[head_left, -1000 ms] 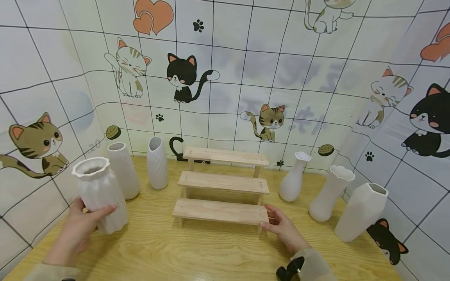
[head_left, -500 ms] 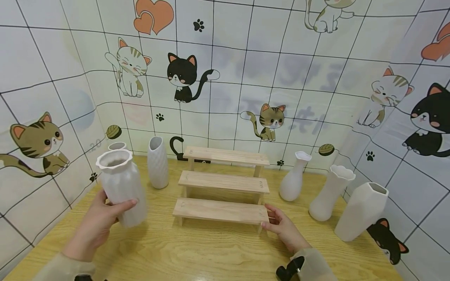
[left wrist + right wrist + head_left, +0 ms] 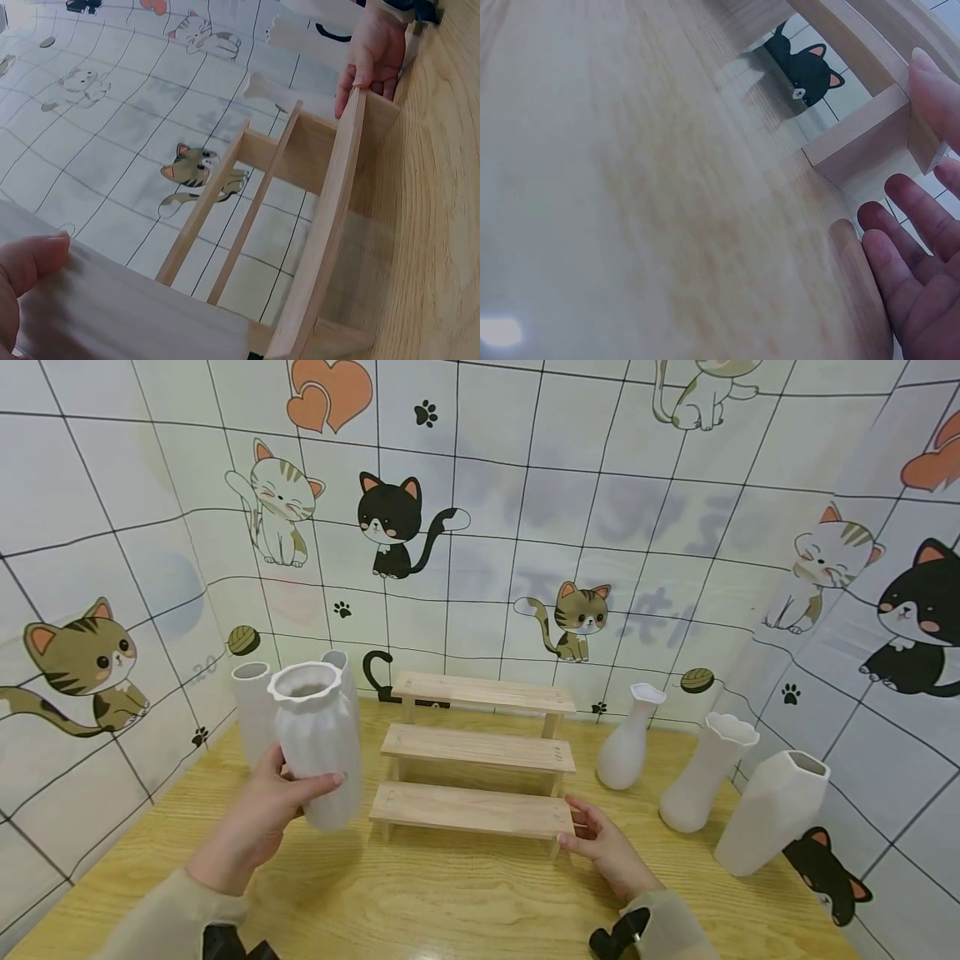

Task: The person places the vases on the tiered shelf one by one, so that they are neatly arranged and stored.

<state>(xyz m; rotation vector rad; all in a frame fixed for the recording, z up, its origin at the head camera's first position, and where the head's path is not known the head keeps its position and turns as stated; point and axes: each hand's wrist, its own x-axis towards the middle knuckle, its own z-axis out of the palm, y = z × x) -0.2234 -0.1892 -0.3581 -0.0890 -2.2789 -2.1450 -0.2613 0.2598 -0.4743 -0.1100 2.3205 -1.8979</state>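
My left hand (image 3: 262, 814) grips a white fluted vase (image 3: 318, 752) with a wavy rim, thumb across its front. It is held upright above the table, left of a three-tier wooden display stand (image 3: 472, 810). In the left wrist view, the vase's pale side (image 3: 127, 307) fills the lower left, beside the thumb (image 3: 34, 259). My right hand (image 3: 603, 847) holds the right end of the stand's lowest step between thumb and index finger. The right wrist view shows the thumb (image 3: 934, 94) against that step, while the other fingers (image 3: 889, 259) bend loosely below it.
Behind the held vase stand a plain white vase (image 3: 255, 714) and a partly hidden one (image 3: 348, 681). On the right are a slim-necked vase (image 3: 626, 743), a flared scalloped vase (image 3: 701, 777) and an angular vase (image 3: 772, 814). Cat-print walls (image 3: 487, 568) enclose the wooden table (image 3: 450, 902).
My left hand has carried the fluted vase rightward towards the stand, from in front of the plain vase to in front of the textured one. My right hand has stayed on the step.
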